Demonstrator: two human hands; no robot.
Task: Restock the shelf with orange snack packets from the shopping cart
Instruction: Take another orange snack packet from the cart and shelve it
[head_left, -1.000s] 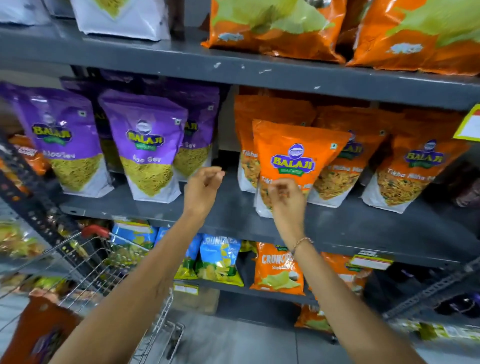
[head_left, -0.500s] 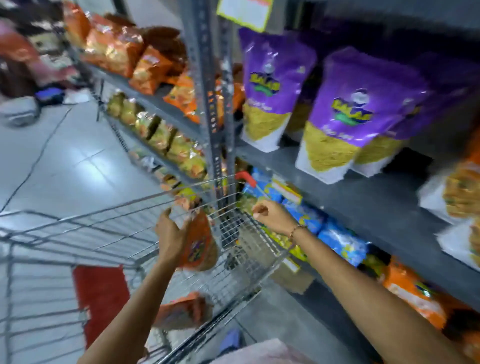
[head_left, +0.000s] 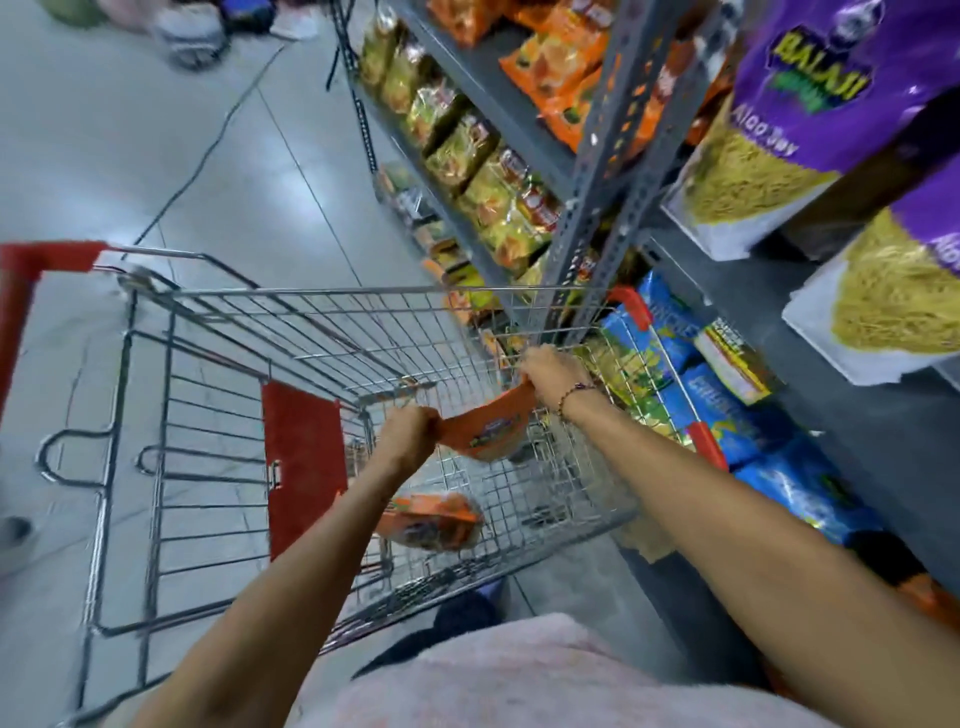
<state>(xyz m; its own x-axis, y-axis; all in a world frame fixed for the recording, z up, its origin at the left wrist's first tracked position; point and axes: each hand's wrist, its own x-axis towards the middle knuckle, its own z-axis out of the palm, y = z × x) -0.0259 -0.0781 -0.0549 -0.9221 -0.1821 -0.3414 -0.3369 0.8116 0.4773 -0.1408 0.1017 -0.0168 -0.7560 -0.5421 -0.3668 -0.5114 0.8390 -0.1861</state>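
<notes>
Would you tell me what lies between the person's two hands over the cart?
In the head view, an orange snack packet spans the gap, its ends gripped by the left hand and right hand.

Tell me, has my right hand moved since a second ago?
Yes. The right hand left the shelf's orange packs and came down into the shopping cart, where it now grips the orange packet with the left hand.

cart top open; wire walls enclose sides; shelf upright close right.

The second orange packet on the cart floor (part-hidden by the left forearm) shows blurred print.
</notes>
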